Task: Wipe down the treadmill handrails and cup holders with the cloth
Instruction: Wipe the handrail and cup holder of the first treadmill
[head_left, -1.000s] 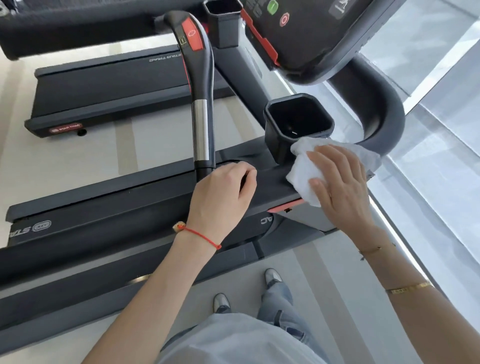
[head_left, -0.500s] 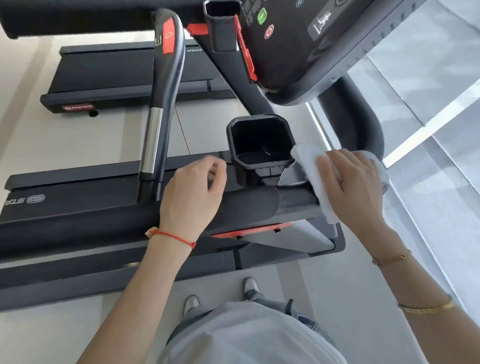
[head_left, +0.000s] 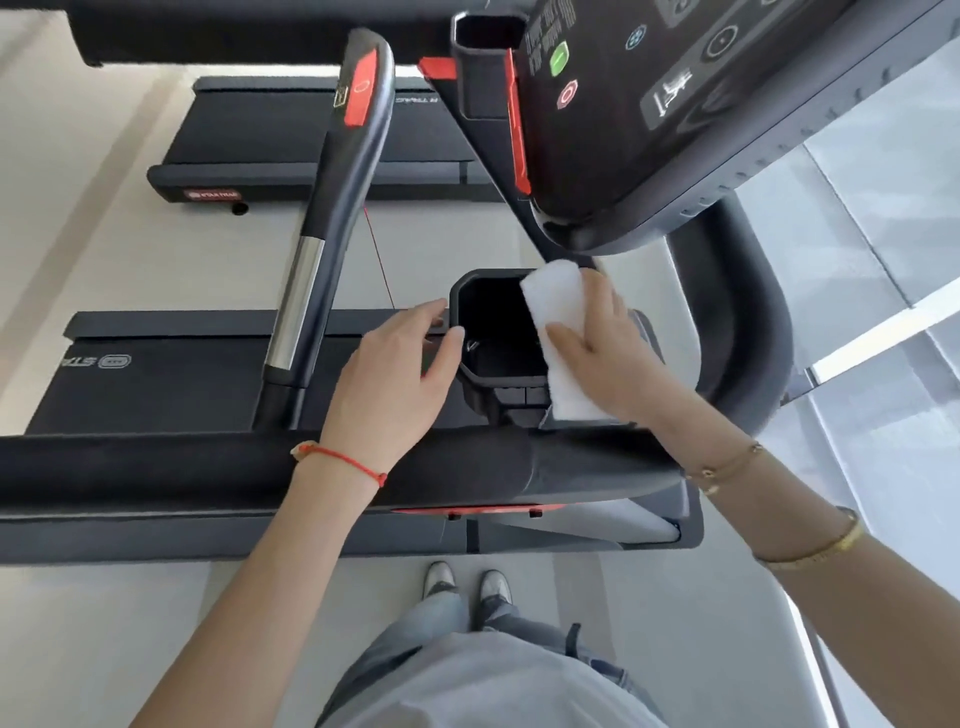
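Right hand (head_left: 602, 348) presses cloth (head_left: 558, 338) on cup holder (head_left: 470, 296).

Red string bracelet (head_left: 340, 460) (left wrist), gold bangles (head_left: 810, 551) right.

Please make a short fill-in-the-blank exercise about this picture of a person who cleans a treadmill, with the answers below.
1. The right hand presses a cloth whose colour is ____.
2. The cloth lies over the rim of the nearer cup holder, on its ____ side.
3. The left hand wears a ____ string at the wrist.
4. On the console, the round button above the red one is ____.

Answers: white; right; red; green
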